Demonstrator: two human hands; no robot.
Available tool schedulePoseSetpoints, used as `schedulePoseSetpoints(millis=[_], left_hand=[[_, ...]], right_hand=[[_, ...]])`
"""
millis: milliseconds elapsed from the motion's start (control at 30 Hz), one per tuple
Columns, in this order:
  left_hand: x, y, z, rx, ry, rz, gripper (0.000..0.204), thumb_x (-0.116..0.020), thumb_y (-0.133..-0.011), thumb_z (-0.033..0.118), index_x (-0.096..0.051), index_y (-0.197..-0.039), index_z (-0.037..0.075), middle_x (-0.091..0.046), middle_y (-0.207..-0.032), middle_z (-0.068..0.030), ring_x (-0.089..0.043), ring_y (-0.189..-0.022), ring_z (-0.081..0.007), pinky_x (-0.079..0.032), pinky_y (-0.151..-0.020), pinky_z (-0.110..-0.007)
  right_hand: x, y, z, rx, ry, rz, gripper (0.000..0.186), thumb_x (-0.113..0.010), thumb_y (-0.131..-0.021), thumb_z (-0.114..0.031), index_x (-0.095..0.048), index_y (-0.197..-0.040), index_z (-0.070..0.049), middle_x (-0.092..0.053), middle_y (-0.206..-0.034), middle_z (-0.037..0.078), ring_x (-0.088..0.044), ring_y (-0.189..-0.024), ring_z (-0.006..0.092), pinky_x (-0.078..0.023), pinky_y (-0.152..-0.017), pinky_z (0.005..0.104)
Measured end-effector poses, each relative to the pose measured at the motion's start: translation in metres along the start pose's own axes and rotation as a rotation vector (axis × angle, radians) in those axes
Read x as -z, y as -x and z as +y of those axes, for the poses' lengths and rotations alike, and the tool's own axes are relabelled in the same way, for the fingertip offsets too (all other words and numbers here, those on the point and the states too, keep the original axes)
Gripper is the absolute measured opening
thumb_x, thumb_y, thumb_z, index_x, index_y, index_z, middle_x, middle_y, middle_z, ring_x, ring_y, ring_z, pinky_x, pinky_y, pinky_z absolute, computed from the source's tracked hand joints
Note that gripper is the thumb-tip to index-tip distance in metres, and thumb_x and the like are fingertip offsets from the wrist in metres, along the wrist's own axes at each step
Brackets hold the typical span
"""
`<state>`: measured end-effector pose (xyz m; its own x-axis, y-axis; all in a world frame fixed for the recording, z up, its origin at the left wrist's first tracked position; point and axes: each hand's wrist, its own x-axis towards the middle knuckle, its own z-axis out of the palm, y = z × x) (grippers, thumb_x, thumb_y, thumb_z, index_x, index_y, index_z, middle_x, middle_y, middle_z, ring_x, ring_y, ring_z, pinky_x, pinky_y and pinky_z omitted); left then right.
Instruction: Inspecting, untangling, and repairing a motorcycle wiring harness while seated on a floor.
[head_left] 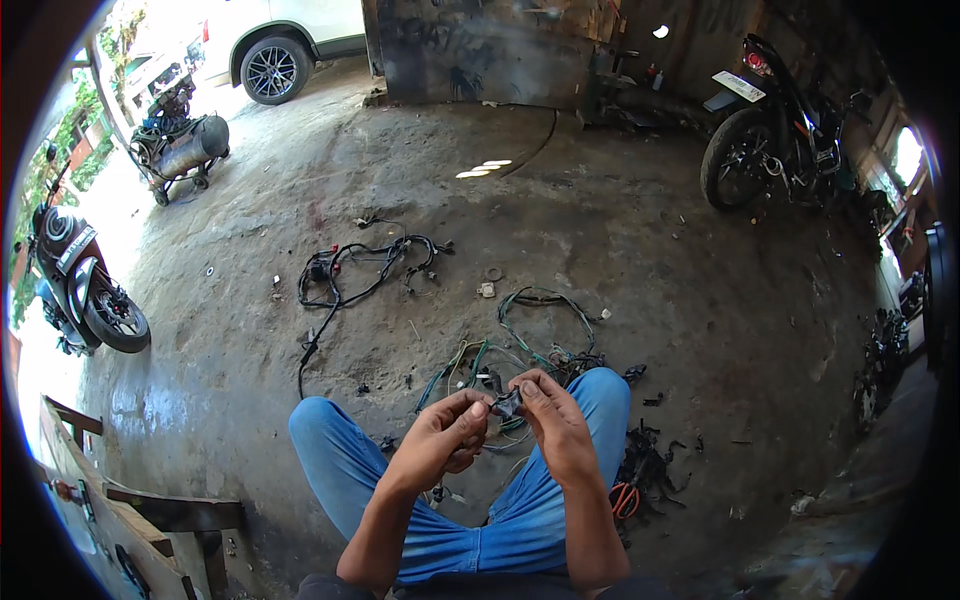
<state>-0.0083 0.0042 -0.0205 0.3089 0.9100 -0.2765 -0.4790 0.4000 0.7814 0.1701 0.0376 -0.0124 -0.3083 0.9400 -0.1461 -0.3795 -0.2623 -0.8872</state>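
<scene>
2 hands, left hand (440,432) and right hand (555,420), pinch a dark connector (508,404)

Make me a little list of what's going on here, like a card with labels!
Place: workshop with a dirt floor
Left hand: pinching a small dark connector
Right hand: pinching the same connector
Legs: blue jeans, knees apart
On floor: black wire harness, green wire bundle
Parked: black motorcycle, air compressor tank

blue jeans (520,520), black harness (345,270), green wires (540,330).
</scene>
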Motion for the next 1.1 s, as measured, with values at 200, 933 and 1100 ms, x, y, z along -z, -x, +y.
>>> schedulePoseSetpoints(millis=[200,933,1100], left_hand=[[-0.019,0.003,-0.006,-0.170,-0.282,0.121,0.026,-0.057,-0.105,0.027,-0.059,-0.115,0.003,-0.050,-0.078,0.0051,-0.038,-0.060,-0.0014,-0.030,-0.051,-0.020],[-0.025,-0.009,-0.009,-0.025,0.051,0.161,0.039,-0.046,-0.108,0.031,-0.061,-0.119,-0.004,-0.066,-0.101,-0.0099,-0.064,-0.079,-0.0167,-0.053,-0.067,-0.029],[-0.015,-0.017,-0.016,-0.266,-0.038,0.031,0.036,-0.050,-0.107,0.025,-0.057,-0.129,-0.003,-0.065,-0.116,-0.0129,-0.066,-0.104,-0.0250,-0.058,-0.082,-0.036]], right_hand=[[-0.006,0.011,0.013,0.226,0.236,0.034,0.048,-0.070,-0.095,-0.045,-0.052,-0.112,-0.003,-0.052,-0.096,0.000,-0.051,-0.087,0.0061,-0.046,-0.069,0.0234],[0.002,0.010,0.028,0.222,-0.063,0.203,0.017,-0.064,-0.100,-0.015,-0.068,-0.091,-0.001,-0.058,-0.082,-0.002,-0.053,-0.077,0.0053,-0.044,-0.071,0.0235],[-0.002,0.015,0.031,0.116,-0.185,0.181,0.019,-0.062,-0.101,-0.015,-0.072,-0.096,0.001,-0.058,-0.096,-0.001,-0.054,-0.085,0.0055,-0.046,-0.073,0.0237]])
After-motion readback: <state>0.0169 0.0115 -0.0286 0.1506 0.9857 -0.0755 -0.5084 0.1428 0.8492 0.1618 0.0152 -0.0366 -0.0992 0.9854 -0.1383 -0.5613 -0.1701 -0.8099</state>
